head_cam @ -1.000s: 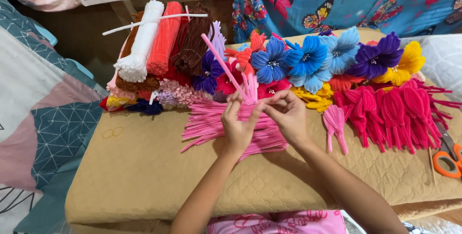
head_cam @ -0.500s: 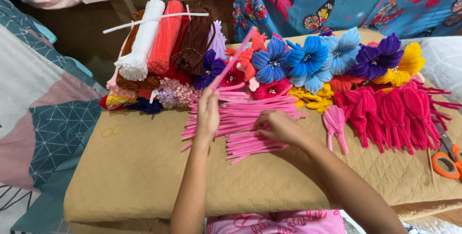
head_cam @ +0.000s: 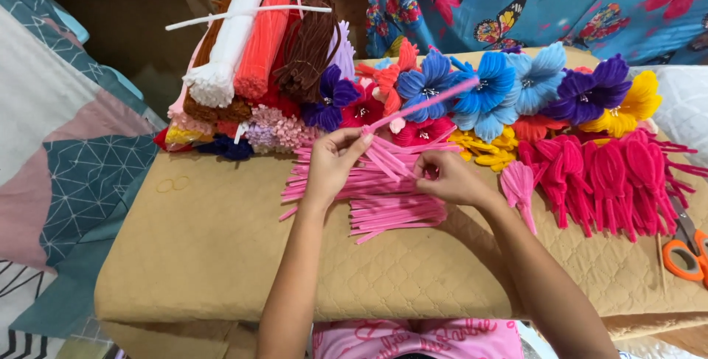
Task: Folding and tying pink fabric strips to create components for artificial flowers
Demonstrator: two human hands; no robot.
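A loose heap of pink pipe cleaners (head_cam: 383,200) lies on the tan quilted cushion (head_cam: 243,256). My left hand (head_cam: 332,163) pinches one pink pipe cleaner (head_cam: 424,104) that slants up to the right over the blue flowers (head_cam: 472,86). My right hand (head_cam: 450,178) rests on the heap just right of it, fingers closed on pink strands. A small pink folded petal piece (head_cam: 520,185) lies beside my right wrist.
Bundles of white, orange, brown and lilac pipe cleaners (head_cam: 258,42) are stacked at the back left. Finished purple, yellow and red flowers (head_cam: 597,93) line the back. Magenta petal pieces (head_cam: 605,174) lie to the right, orange-handled scissors (head_cam: 686,252) at the right edge. Patterned bedding (head_cam: 59,145) lies left.
My left hand has moved right and closed on a single pink pipe cleaner, now lifted and slanting right. My right hand stays on the heap, now gripping strands.
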